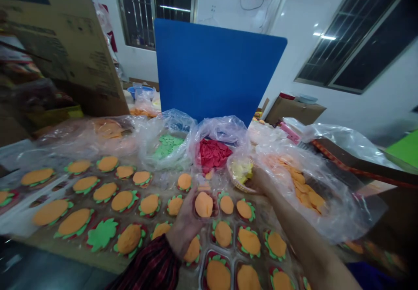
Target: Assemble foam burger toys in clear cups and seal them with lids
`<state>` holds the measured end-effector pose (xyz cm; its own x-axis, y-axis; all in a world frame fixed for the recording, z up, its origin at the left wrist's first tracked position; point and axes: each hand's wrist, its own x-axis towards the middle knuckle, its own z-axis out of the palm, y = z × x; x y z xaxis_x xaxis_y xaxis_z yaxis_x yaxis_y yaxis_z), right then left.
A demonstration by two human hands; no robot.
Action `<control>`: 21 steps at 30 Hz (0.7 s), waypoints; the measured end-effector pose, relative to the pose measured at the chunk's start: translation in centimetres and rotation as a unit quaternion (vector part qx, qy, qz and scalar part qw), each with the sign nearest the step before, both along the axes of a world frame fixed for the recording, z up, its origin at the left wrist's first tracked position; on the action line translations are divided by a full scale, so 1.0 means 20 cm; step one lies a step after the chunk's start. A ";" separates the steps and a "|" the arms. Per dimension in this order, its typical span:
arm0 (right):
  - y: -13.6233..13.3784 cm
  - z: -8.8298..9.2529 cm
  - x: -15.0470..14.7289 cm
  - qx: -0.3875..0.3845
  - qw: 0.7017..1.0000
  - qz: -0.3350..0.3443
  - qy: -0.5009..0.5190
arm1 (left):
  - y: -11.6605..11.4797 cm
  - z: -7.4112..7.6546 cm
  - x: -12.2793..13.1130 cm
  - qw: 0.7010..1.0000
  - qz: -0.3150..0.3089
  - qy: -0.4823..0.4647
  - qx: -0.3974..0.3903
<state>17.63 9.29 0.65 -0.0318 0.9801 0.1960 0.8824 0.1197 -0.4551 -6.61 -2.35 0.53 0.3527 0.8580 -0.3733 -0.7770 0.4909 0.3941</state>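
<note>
My left hand [187, 221], in a dark plaid sleeve, is closed round the edge of a small clear plastic box. An orange round piece [204, 204] lies in that box. My right hand [258, 177] reaches to a small basket [242, 188] of yellow pieces [241, 171]; its fingertips are hidden and blurred at the basket's rim. Around my left hand, rows of clear boxes hold orange rounds [223, 233] over green leaf-edged pieces and some red. One box at the left shows a bare green piece [102, 234] on top.
Behind the rows stand plastic bags of green pieces [168, 145], red pieces [214, 154] and orange rounds [305, 190]. A blue board [218, 72] rises at the back. Cardboard boxes [62, 42] stand at the left and an open carton [365, 161] at the right.
</note>
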 end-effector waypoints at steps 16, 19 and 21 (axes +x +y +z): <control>-0.51 0.26 -0.40 -0.119 0.930 0.228 0.262 | -0.01 -0.06 0.10 0.998 -0.044 -0.039 -0.009; -0.53 0.21 -0.49 -0.061 0.952 0.257 0.154 | -0.04 -0.07 0.07 0.998 -0.039 -0.045 -0.023; -0.55 0.17 -0.52 -0.001 0.960 0.263 0.097 | -0.05 -0.08 0.04 0.998 -0.024 -0.053 -0.035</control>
<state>7.17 -1.69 4.02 -0.4848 0.8391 0.2468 0.5984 0.5240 -0.6061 -5.73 -3.33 -1.10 0.4331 0.8127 -0.3897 -0.7875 0.5515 0.2751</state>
